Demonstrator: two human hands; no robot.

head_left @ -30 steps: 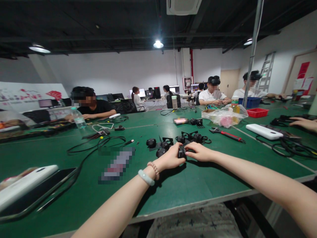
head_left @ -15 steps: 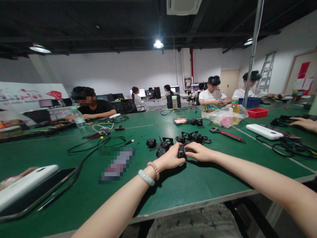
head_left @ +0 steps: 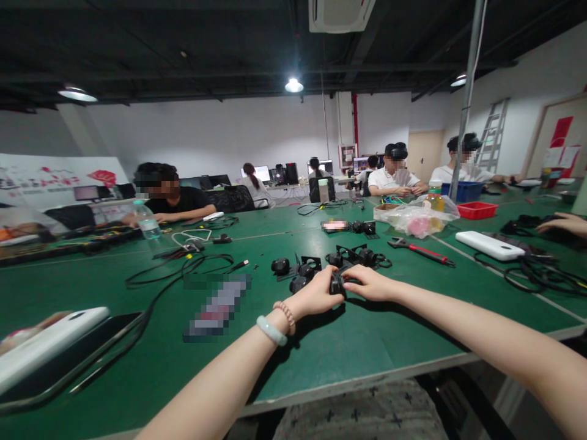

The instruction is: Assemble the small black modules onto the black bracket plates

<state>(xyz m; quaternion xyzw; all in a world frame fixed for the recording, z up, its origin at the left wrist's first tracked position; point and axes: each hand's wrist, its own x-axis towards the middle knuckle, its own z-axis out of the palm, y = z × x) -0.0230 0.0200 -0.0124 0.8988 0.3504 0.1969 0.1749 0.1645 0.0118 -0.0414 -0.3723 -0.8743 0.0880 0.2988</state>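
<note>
Between my hands is a small black part point(head_left: 337, 283), round and knob-like; its exact kind does not show. My left hand point(head_left: 318, 292) grips it from the left, thumb in front and fingers behind. From the right, the bent fingers of my right hand point(head_left: 369, 282) close on its side. Just beyond lie several similar black parts with flat brackets: a round black piece point(head_left: 280, 265) at the left, another black piece point(head_left: 299, 283) close to my left fingers, and a bracketed cluster point(head_left: 365, 255) behind my right hand.
An adjustable wrench point(head_left: 424, 250) with red-black handles lies beyond my right hand. A pixelated flat object point(head_left: 217, 307), black cables point(head_left: 174, 269) and a white power bank point(head_left: 490, 244) rest on the green table point(head_left: 367, 348). A plastic bag point(head_left: 419, 219) and red tray point(head_left: 477, 210) stand farther back. Co-workers sit around.
My hands keep almost the same place around the black part. In the background, a seated person's head has turned away. The view has shifted very slightly.
</note>
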